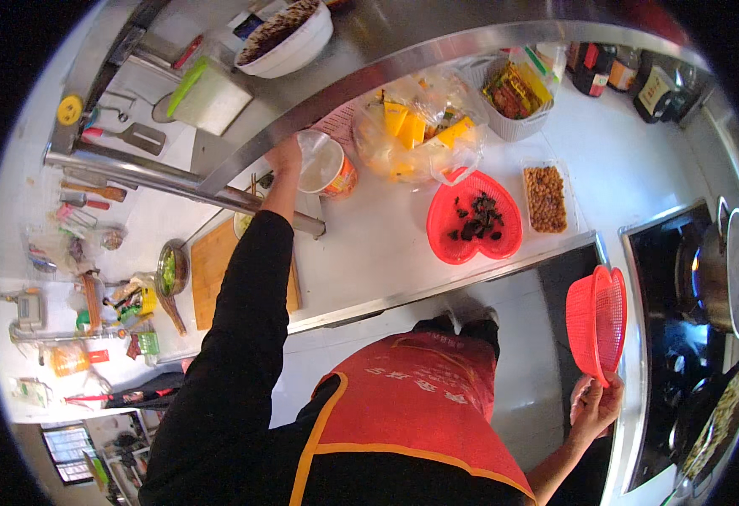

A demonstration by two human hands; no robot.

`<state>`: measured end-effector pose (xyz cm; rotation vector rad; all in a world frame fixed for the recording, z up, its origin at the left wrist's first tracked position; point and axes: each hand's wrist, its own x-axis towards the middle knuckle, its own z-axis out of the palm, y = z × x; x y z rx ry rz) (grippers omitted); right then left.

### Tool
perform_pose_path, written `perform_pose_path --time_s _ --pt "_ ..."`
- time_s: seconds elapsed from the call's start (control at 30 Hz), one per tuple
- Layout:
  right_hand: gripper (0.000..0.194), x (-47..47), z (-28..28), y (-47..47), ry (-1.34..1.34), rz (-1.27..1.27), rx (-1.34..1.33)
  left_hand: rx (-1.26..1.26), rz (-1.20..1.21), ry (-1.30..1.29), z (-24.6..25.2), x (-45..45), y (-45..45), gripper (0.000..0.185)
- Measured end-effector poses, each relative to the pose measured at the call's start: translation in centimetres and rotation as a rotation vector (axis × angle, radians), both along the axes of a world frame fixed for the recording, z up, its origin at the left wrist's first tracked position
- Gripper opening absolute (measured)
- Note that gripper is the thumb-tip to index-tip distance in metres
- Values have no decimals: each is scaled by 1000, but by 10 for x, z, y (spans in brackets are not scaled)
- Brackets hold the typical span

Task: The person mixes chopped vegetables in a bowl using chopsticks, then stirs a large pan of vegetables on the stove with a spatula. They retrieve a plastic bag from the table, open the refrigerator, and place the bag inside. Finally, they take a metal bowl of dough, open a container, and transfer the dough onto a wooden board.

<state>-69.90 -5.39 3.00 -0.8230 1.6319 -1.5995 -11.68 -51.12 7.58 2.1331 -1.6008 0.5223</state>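
My left hand (286, 154) is at the side of an open plastic tub with an orange printed wall (342, 180), partly hidden behind the steel shelf edge; whether it grips the tub cannot be told. Pinched at its rim in my right hand (597, 401) is a red plastic colander (588, 322), tilted on its side beside the stove. A red heart-shaped colander (439, 221) with dark pieces, seemingly black fungus, stands on the white counter. Near it is a clear tray of brown beans (545, 199). Behind them lies a plastic bag with yellow packets (420, 133).
A steel shelf (471, 38) overhangs the counter. At right, a pot (717, 278) sits over a lit burner, near a pan of food (717, 424). Left are a wooden cutting board (208, 272) and a glass bowl of greens (170, 272). Bottles (657, 88) stand in the back corner.
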Motion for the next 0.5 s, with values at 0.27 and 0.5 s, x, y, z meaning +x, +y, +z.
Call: perform_pose_path --time_s 0.27,0.5 --pt "27 14 -9 7 243 -100 71 -20 -56 244 -10 30 -49 52" --pt "13 27 69 -47 184 -75 -36 -140 -61 430 -39 23 -52 45"
